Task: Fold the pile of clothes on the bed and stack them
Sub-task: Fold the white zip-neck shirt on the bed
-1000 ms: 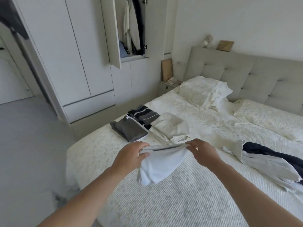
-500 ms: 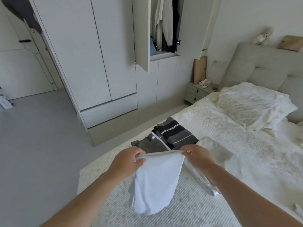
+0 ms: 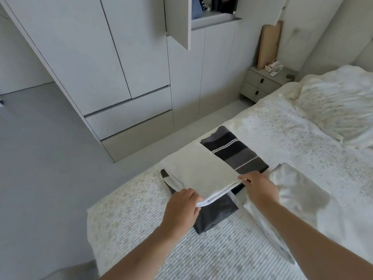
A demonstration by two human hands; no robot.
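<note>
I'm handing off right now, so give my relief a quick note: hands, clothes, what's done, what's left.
Left hand and right hand each pinch a near corner of the folded white garment, laid over the dark grey folded piece.
Striped folded piece lies just beyond; another white folded garment to the right, all on the bed.
Done: these four folded.
Left: release and square the stack; any unfolded clothes are out of view.

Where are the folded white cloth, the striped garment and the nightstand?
folded white cloth (image 3: 198, 170), head view, middle of its top face.
striped garment (image 3: 234, 152), head view, on the dark bands.
nightstand (image 3: 260, 83), head view, upper drawer front.
</note>
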